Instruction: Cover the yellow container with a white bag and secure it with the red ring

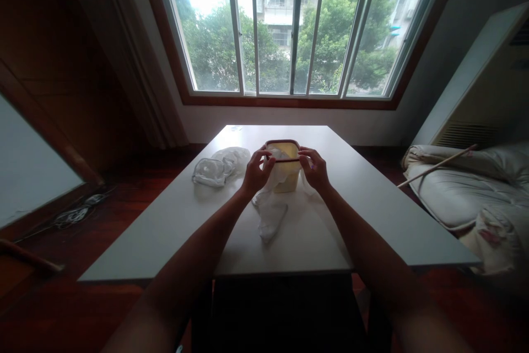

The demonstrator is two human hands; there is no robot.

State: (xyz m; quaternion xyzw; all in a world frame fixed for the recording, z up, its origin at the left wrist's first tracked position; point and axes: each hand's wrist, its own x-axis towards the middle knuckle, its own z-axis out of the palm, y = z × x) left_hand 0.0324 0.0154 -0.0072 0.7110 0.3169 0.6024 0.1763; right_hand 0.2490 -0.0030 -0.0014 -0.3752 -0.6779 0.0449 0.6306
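A small yellow bin stands upright on the white table, between my two hands. Around its top is a brown rim ring. My left hand pinches the ring's left side, and my right hand grips its right side. A thin, translucent white plastic bag hangs down the bin's front and left and spreads onto the tabletop. Some of the plastic also shows inside the opening. Whether the ring presses on the bag all round cannot be made out.
Another crumpled clear plastic bag lies on the table to the left. Beyond the table is a window. On the right are folded bedding and a thin stick. A coiled cable lies on the floor at left.
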